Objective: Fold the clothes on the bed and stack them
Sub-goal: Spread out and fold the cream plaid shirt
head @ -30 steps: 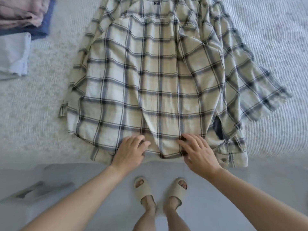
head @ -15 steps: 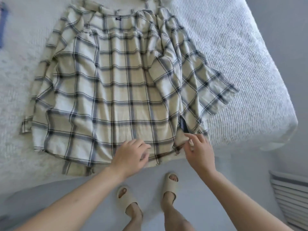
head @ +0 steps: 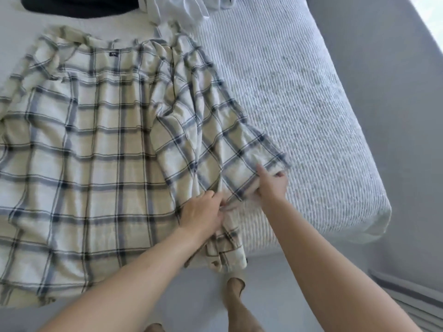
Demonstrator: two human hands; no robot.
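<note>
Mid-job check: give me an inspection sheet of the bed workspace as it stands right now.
Surface: bed with a white ribbed cover.
Job's things: plaid shirt spread flat, right sleeve splayed toward the bed edge.
Clutter: dark garment and white garment at the far end.
Hands: left hand grips the shirt's side near the hem; right hand pinches the sleeve cuff.
Cables: nothing seen.
Surroundings: grey floor; the person's feet below.

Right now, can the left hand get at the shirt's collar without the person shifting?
Probably not easily. The left hand is gripping the plaid shirt near its hem, beside the right hand on the sleeve; the collar lies across the shirt's whole length at the far end. Nothing blocks it, but it would take a long lean.
</note>
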